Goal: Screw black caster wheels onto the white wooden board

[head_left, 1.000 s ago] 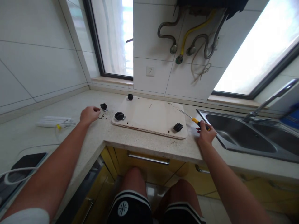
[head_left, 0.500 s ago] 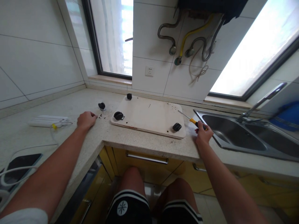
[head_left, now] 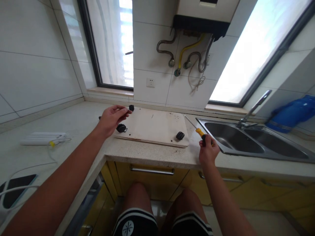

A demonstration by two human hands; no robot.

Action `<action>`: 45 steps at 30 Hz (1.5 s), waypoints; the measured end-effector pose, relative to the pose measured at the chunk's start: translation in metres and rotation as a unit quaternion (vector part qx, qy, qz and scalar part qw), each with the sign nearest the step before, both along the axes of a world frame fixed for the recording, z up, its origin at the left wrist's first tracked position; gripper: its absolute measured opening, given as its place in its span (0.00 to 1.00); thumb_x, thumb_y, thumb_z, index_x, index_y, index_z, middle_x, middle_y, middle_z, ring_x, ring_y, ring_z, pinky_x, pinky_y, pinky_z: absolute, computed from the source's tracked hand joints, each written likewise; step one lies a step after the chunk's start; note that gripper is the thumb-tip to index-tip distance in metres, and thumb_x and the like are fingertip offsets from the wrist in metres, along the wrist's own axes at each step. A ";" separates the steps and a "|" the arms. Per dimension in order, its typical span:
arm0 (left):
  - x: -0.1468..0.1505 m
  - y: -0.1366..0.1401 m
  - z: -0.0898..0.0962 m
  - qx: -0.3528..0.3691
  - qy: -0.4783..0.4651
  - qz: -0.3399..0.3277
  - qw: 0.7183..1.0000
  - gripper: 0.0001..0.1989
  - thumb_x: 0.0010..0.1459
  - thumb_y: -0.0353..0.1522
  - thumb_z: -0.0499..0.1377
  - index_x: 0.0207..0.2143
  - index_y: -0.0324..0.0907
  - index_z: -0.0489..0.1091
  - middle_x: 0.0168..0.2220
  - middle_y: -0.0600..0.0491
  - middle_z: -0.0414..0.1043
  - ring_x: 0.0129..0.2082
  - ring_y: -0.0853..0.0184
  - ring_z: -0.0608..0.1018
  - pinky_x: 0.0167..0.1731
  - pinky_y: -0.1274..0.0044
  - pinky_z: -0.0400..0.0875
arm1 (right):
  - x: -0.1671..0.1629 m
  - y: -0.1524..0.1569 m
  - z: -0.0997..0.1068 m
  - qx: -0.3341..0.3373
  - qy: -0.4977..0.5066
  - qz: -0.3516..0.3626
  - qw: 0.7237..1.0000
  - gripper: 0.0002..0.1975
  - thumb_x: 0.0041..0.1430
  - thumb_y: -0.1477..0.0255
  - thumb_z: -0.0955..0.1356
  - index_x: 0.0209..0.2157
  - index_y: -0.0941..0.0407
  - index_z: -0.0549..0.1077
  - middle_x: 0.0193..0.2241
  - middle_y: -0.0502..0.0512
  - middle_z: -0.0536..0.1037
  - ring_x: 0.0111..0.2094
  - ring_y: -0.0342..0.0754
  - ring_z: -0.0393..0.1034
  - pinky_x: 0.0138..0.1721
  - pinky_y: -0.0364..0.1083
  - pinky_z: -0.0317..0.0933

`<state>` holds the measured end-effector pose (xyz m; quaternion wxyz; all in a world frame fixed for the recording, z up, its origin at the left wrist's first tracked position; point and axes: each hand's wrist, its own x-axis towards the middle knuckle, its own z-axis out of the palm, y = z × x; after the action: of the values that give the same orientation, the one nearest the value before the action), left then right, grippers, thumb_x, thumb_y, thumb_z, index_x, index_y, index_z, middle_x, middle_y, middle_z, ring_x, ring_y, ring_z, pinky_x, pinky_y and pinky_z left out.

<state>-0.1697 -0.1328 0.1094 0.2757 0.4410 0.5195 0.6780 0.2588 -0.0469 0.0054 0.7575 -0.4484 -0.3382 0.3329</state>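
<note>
Yellow-and-black-handled steel screwdriver (head_left: 199,131) gripped by fingers of right hand (head_left: 209,151). Cream wooden board (head_left: 155,127), black casters (head_left: 180,135) on top, set between both hands' fingers. Double-bowl steel sink (head_left: 228,135) seated right of right fingers, light reflected in left bowl. Left hand (head_left: 112,120) fingers pinched narrow near board's far-left caster; load can't be told.
</note>
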 end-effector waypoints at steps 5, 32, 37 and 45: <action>0.070 -0.040 0.007 0.010 0.026 -0.226 0.974 0.21 0.58 0.44 0.81 0.45 0.42 0.85 0.42 0.43 0.90 0.40 0.63 0.87 0.44 0.73 0.83 | -0.022 -0.125 0.006 0.110 -0.020 0.033 0.993 0.26 0.58 0.50 0.84 0.43 0.57 0.83 0.27 0.47 0.79 0.22 0.39 0.71 0.22 0.38 0.66; 0.137 -0.089 0.003 0.237 0.173 -0.323 0.900 0.15 0.67 0.22 0.72 0.51 0.47 0.89 0.46 0.49 0.92 0.47 0.63 0.93 0.52 0.76 0.90 | -0.019 -0.224 -0.017 0.192 -0.094 -0.068 0.975 0.10 0.66 0.68 0.81 0.46 0.55 0.86 0.42 0.57 0.86 0.38 0.46 0.83 0.28 0.39 0.78; 0.137 -0.093 0.002 0.197 0.167 -0.327 0.909 0.09 0.68 0.27 0.73 0.48 0.46 0.89 0.44 0.47 0.91 0.45 0.59 0.93 0.51 0.70 0.91 | -0.023 -0.228 -0.020 0.172 -0.066 -0.049 0.982 0.11 0.67 0.65 0.81 0.46 0.55 0.86 0.42 0.55 0.86 0.29 0.42 0.80 0.27 0.39 0.76; 0.132 -0.093 0.007 0.128 0.141 -0.346 0.919 0.09 0.66 0.35 0.76 0.48 0.43 0.87 0.42 0.45 0.91 0.44 0.55 0.93 0.53 0.63 0.91 | -0.012 -0.223 -0.014 0.115 -0.018 0.084 0.990 0.17 0.62 0.63 0.83 0.50 0.49 0.85 0.44 0.54 0.87 0.29 0.41 0.80 0.29 0.39 0.76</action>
<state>-0.0373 -0.2254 0.1165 0.3580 0.7161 0.2765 0.5316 0.2465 -0.2703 -0.0089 0.7668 -0.3348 -0.4245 0.3461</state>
